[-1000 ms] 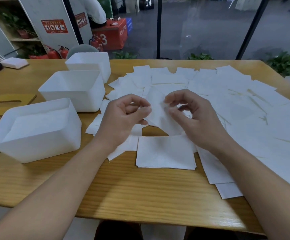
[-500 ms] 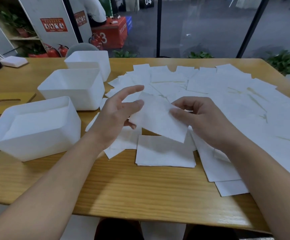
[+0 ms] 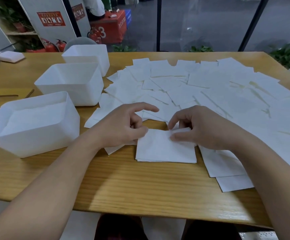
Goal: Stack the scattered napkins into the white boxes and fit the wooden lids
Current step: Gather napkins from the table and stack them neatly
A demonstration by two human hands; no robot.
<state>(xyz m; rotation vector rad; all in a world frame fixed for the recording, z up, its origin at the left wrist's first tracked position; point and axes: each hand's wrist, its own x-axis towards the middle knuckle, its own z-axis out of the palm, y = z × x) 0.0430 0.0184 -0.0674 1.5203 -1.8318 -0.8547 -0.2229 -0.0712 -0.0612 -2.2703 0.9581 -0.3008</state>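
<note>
Hands — left hand (image 3: 123,125) and right hand (image 3: 198,129) — fingers pinching soft square paper napkin stack (image 3: 165,149) on grainy wooden table (image 3: 140,184).

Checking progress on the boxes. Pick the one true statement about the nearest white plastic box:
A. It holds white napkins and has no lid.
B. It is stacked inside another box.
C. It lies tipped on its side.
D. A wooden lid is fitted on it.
A: the nearest white plastic box stands upright and open-topped on the wooden table, with a layer of white napkins visible inside and no lid on it.
</note>
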